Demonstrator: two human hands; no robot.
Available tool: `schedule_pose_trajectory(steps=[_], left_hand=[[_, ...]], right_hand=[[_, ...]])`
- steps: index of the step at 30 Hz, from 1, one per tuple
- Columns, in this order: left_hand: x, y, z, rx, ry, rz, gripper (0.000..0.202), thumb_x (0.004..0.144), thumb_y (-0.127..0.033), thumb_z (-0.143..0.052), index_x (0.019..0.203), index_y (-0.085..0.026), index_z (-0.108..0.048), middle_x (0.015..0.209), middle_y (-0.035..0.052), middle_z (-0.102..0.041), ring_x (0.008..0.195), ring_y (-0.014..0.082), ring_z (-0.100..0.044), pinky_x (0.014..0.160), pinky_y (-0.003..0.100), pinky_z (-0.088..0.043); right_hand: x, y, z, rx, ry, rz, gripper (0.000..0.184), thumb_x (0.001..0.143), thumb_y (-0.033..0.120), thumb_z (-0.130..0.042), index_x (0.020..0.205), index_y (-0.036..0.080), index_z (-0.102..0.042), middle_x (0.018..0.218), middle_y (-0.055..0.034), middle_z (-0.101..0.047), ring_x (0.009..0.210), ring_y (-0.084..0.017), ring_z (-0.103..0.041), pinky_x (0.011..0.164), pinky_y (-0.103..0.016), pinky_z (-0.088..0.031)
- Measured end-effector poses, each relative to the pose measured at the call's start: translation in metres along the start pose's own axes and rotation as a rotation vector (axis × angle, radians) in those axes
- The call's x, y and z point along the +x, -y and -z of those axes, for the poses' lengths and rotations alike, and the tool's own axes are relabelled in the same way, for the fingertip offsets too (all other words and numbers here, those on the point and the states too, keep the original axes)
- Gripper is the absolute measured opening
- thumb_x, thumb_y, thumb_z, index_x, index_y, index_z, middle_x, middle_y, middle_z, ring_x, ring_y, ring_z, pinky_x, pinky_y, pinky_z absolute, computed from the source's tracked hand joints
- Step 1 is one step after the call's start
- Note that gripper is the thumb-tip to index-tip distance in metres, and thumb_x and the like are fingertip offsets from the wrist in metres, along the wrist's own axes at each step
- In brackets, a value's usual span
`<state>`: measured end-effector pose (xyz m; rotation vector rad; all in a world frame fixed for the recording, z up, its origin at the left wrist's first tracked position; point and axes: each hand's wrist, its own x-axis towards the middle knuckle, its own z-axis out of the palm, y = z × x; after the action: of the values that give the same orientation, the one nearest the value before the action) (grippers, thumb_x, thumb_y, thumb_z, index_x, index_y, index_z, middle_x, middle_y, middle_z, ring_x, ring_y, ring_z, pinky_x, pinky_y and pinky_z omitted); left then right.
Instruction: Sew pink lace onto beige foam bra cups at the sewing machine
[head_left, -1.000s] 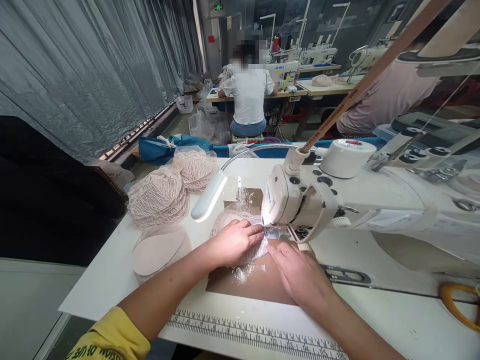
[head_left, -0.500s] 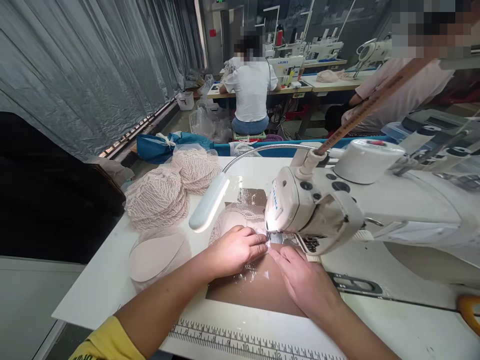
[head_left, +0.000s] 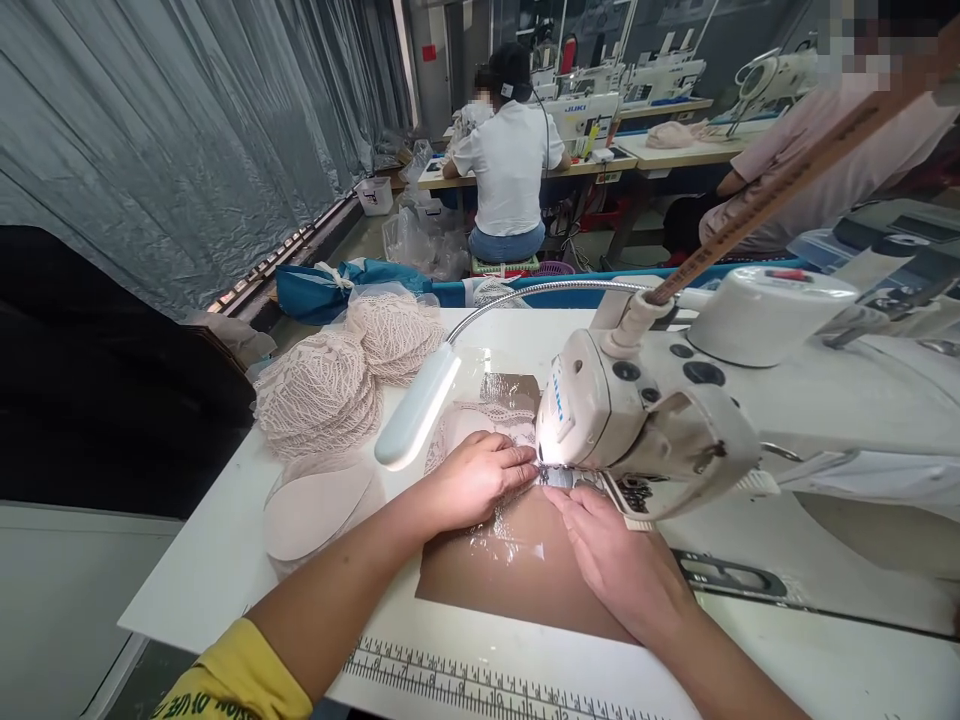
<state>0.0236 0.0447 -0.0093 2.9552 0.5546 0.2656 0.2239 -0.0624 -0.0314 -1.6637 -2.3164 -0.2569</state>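
A pale pink lace cup piece (head_left: 444, 436) lies under the head of a white sewing machine (head_left: 576, 405), lit around the needle. My left hand (head_left: 480, 482) presses its near edge, fingers close together, with the tips beside the presser foot (head_left: 556, 477). From the other side my right hand (head_left: 616, 548) is closed at the same edge, index finger right at the foot. What lies between the right fingertips is mostly hidden. Beneath both hands is a glossy brown sheet (head_left: 480, 580) on the white table (head_left: 225, 555).
Stacks of lace cups (head_left: 319, 395) stand at left, with a smooth beige cup piece (head_left: 319, 512) nearer me. A lamp (head_left: 416, 410) on a bendy neck leans over the work. A ruler strip (head_left: 465, 680) runs along the front edge. One co-worker (head_left: 514, 170) sits ahead, another at right.
The view has shifted slightly. Both hands stay at the needle; the right fingertips sit closer against the presser foot, and the white bit of fabric seen by them before is now covered.
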Motion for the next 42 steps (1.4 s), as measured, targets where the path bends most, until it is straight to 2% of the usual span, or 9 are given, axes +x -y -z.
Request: schedule_pose_trajectory(steps=[8,11,15,22,26,33,37,42], left_hand=[[-0.002,-0.002,0.005,0.054,-0.007,0.03,0.037,0.086,-0.017,-0.052,0.122,-0.016,-0.055,0.127,0.0109,-0.056,0.116,0.0269,-0.047,0.095,0.04,-0.039],[-0.005,-0.007,0.012,0.103,0.023,0.099,0.032,0.088,-0.021,-0.049,0.118,-0.014,-0.057,0.123,0.0124,-0.057,0.106,0.0272,-0.052,0.086,0.04,-0.044],[-0.012,-0.02,0.022,0.035,0.065,0.161,0.028,0.093,-0.03,-0.045,0.109,-0.015,-0.062,0.105,0.0109,-0.062,0.091,0.024,-0.057,0.076,0.034,-0.048],[-0.012,-0.031,0.025,-0.205,0.1,0.082,0.026,0.093,-0.033,-0.047,0.102,-0.016,-0.065,0.089,0.0065,-0.062,0.077,0.0171,-0.06,0.069,0.026,-0.049],[-0.012,-0.031,0.022,-0.278,0.067,0.061,0.025,0.094,-0.031,-0.047,0.104,-0.016,-0.064,0.092,0.0068,-0.062,0.081,0.0163,-0.06,0.072,0.024,-0.049],[-0.012,-0.037,0.018,-0.098,0.082,0.044,0.025,0.09,-0.032,-0.051,0.107,-0.017,-0.063,0.092,0.0078,-0.063,0.082,0.0204,-0.061,0.077,0.034,-0.048],[-0.011,-0.037,0.019,-0.07,0.09,0.041,0.029,0.091,-0.035,-0.05,0.111,-0.016,-0.061,0.096,0.0084,-0.062,0.084,0.021,-0.061,0.078,0.036,-0.047],[-0.012,-0.035,0.017,-0.08,0.074,0.016,0.031,0.091,-0.035,-0.051,0.114,-0.015,-0.058,0.111,0.0109,-0.062,0.093,0.0222,-0.061,0.082,0.036,-0.048]], right_hand=[[-0.001,0.0,0.001,0.079,-0.036,-0.043,0.039,0.09,0.013,-0.041,0.115,0.021,-0.069,0.1,-0.008,-0.073,0.082,-0.019,-0.067,0.072,-0.028,-0.051],[-0.002,0.0,0.001,0.108,-0.058,-0.072,0.038,0.092,0.015,-0.039,0.114,0.021,-0.07,0.097,-0.0088,-0.073,0.076,-0.018,-0.067,0.067,-0.028,-0.051],[-0.002,0.0,0.003,0.134,-0.035,-0.092,0.039,0.092,0.017,-0.037,0.113,0.02,-0.07,0.097,-0.0101,-0.073,0.075,-0.019,-0.068,0.062,-0.027,-0.051],[0.001,0.002,0.011,0.188,-0.038,-0.072,0.041,0.088,0.01,-0.036,0.111,0.021,-0.069,0.092,-0.0066,-0.073,0.072,-0.018,-0.066,0.063,-0.026,-0.051],[0.0,0.003,0.011,0.192,-0.047,-0.067,0.041,0.09,0.01,-0.035,0.111,0.021,-0.069,0.094,-0.0074,-0.072,0.072,-0.018,-0.066,0.064,-0.027,-0.051],[-0.001,0.003,0.012,0.216,-0.037,-0.065,0.04,0.092,0.015,-0.034,0.112,0.021,-0.068,0.093,-0.0088,-0.072,0.078,-0.019,-0.066,0.067,-0.028,-0.052],[0.001,0.004,0.015,0.22,-0.043,-0.037,0.041,0.09,0.01,-0.034,0.106,0.021,-0.07,0.086,-0.0065,-0.07,0.071,-0.017,-0.064,0.064,-0.027,-0.049],[-0.001,0.005,0.012,0.182,-0.091,0.027,0.04,0.089,0.007,-0.037,0.103,0.017,-0.072,0.08,-0.0064,-0.068,0.063,-0.015,-0.06,0.057,-0.026,-0.045]])
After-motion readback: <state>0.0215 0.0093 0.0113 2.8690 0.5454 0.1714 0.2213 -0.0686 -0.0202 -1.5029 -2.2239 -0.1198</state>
